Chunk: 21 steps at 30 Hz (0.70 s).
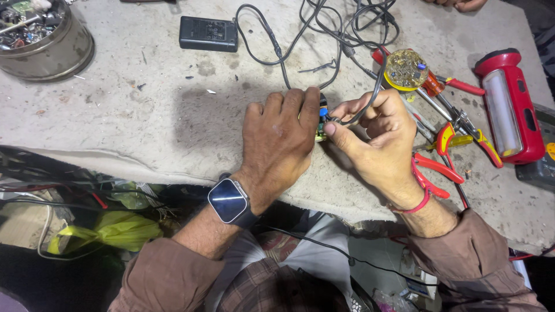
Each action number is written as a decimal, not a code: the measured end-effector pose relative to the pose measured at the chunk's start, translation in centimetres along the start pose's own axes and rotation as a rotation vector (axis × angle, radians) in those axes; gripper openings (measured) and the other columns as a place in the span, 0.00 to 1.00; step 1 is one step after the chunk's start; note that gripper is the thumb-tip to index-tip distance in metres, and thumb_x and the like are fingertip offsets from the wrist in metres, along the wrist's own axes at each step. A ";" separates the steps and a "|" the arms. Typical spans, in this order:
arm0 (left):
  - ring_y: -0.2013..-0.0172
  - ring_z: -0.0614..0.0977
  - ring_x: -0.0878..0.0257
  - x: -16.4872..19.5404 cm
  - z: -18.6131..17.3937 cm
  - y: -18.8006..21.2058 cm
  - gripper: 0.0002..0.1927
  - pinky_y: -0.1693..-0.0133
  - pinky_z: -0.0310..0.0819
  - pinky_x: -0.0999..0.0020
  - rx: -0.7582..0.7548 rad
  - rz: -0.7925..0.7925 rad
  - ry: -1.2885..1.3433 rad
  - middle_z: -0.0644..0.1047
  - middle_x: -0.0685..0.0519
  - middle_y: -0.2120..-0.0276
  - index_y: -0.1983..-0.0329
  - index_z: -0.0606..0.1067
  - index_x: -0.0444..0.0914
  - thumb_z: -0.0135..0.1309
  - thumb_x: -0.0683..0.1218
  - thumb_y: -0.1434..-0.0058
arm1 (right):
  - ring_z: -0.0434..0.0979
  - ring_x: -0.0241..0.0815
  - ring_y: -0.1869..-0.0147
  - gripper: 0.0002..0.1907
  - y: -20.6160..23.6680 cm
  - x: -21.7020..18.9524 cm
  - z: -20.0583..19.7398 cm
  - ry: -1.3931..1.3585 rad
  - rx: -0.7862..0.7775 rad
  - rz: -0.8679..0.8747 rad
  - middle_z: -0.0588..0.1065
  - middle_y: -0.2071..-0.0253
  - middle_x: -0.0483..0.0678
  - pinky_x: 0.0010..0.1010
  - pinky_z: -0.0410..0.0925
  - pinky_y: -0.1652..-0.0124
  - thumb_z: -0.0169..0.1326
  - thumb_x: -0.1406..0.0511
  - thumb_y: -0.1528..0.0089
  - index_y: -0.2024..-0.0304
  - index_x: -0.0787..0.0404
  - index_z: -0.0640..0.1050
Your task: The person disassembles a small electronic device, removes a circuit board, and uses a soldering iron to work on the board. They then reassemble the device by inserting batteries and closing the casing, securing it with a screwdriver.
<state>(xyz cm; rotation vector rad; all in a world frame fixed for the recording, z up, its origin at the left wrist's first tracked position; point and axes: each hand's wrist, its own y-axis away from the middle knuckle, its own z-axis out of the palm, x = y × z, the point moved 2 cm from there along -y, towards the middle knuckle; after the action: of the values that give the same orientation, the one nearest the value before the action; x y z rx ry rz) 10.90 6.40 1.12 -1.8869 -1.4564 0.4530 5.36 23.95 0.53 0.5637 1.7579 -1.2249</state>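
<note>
Left hand (pixel 277 136) covers circuit board (pixel 319 124); right hand (pixel 378 136) pinches black cable (pixel 370 98).

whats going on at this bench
A person sits at a worn grey workbench with both hands on a small circuit board. The left hand presses down over it, hiding most of it. The right hand pinches a dark cable at the board's edge. That cable seems to run back toward a black power adapter. Red-handled pliers, a round circuit board and a red lantern lie to the right.
</note>
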 end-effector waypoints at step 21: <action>0.55 0.76 0.53 -0.7 -0.7 0.2 0.41 0.59 0.64 0.56 -0.033 -0.005 0.199 0.74 0.46 0.54 0.39 0.69 0.32 0.68 0.47 0.58 | 0.76 0.28 0.49 0.28 -1.3 -0.6 0.2 0.032 -0.198 0.249 0.77 0.49 0.44 0.20 0.73 0.50 0.63 0.73 0.39 0.36 0.68 0.71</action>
<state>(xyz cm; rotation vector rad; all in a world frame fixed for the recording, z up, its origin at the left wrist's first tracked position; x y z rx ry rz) 11.25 5.49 1.34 -1.8951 -1.3444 0.2320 4.80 23.30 1.65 0.6653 1.7515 -0.8644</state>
